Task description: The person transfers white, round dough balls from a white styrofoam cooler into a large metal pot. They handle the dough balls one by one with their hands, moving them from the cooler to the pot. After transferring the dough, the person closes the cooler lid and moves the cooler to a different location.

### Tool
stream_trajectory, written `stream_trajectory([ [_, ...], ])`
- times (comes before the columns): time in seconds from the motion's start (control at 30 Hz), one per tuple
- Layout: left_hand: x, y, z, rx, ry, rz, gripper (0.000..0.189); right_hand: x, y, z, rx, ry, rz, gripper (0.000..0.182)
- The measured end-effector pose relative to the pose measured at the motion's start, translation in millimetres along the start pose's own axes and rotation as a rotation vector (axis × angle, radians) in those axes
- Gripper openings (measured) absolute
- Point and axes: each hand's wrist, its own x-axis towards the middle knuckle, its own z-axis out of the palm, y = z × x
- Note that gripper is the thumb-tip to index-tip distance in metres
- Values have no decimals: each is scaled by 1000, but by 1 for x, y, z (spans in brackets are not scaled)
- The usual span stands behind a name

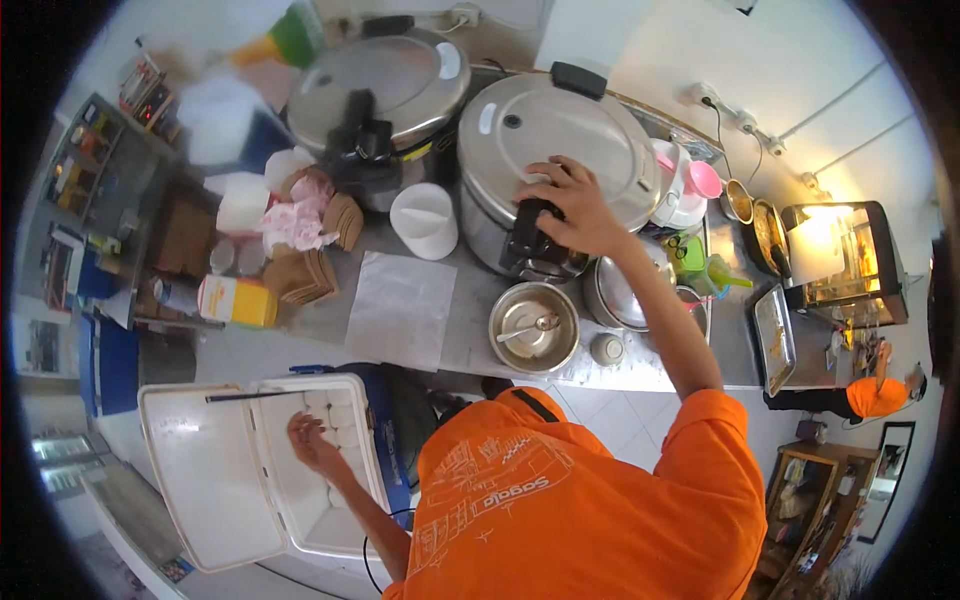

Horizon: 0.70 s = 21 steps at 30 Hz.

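Note:
My right hand (574,210) grips the black front handle (534,229) of a large steel rice cooker (491,225). Its fingers lie over the edge of the closed lid (559,135). My left hand (311,442) holds nothing, its fingers loosely bent and apart, above an open white-lined cooler box (330,517). White rounded items (341,416) line one inner side of the box. In front of the cooker is a steel bowl (499,337) with a spoon (529,328) in it. A sheet of white paper (401,307) lies flat on the steel counter (461,330).
A second rice cooker (382,82) stands left of the first. A white container (424,221), brown paper stacks (300,277), a lidded pot (634,289) and a small cup (607,349) crowd the counter. A lit display warmer (847,262) and another person (877,396) are at right.

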Motion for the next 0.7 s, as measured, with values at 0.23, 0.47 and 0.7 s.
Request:
stream_trajectory([
  [0.23, 74, -5, -205, 474, 380, 419, 29, 1, 10, 15, -38, 71, -57, 42],
  [0.47, 190, 96, -384, 1178, 689, 578, 61, -28, -100, 10, -131, 424, 62, 33],
  [0.7, 240, -7, -455, 1304, 21, -72, 80, -117, -187, 91, 161, 87, 87, 25],
])
